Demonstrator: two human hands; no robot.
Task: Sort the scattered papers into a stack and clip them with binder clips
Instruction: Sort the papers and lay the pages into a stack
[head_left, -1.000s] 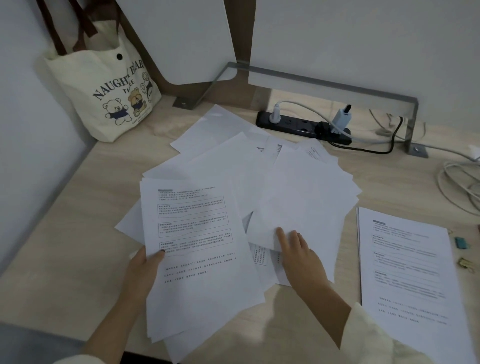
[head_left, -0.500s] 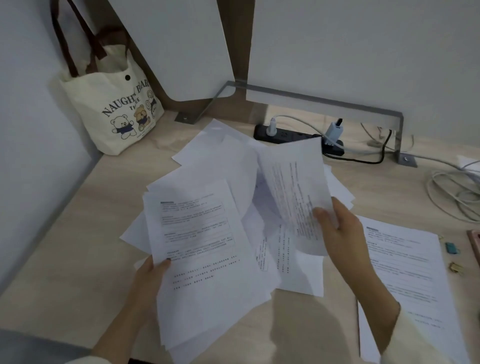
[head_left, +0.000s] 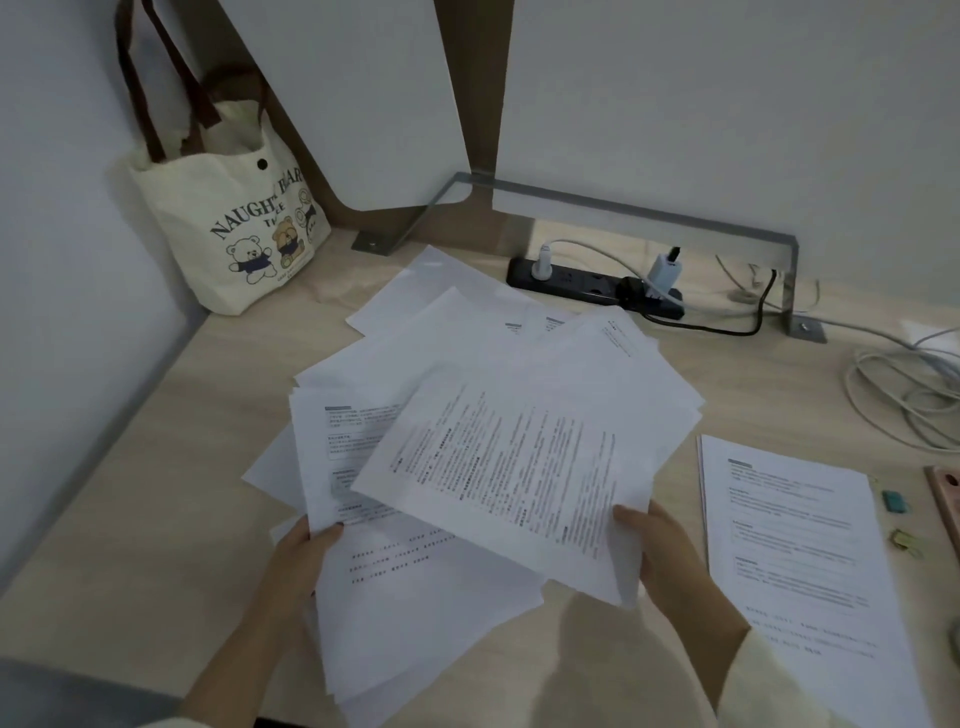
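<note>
Several white printed sheets lie fanned over the middle of the wooden desk (head_left: 130, 519). My left hand (head_left: 298, 564) grips the left edge of a small bundle of sheets (head_left: 415, 597) near the front. My right hand (head_left: 662, 558) pinches the lower right corner of a printed sheet (head_left: 509, 478), which lies text-up and tilted across that bundle. More scattered papers (head_left: 457, 332) spread behind them. A neater stack of papers (head_left: 789, 540) lies at the right. Beside it sit a teal binder clip (head_left: 894, 501) and a yellowish binder clip (head_left: 906, 540).
A cream tote bag (head_left: 234, 223) with bear prints stands in the back left corner. A black power strip (head_left: 592, 283) with plugs lies at the back, and coiled grey cables (head_left: 909, 395) at the far right. A pinkish object (head_left: 945, 499) touches the right edge.
My right hand lifted a sheet from the pile, turned it text-up and brought it down leftward across the bundle in my left hand. The view shifted slightly.
</note>
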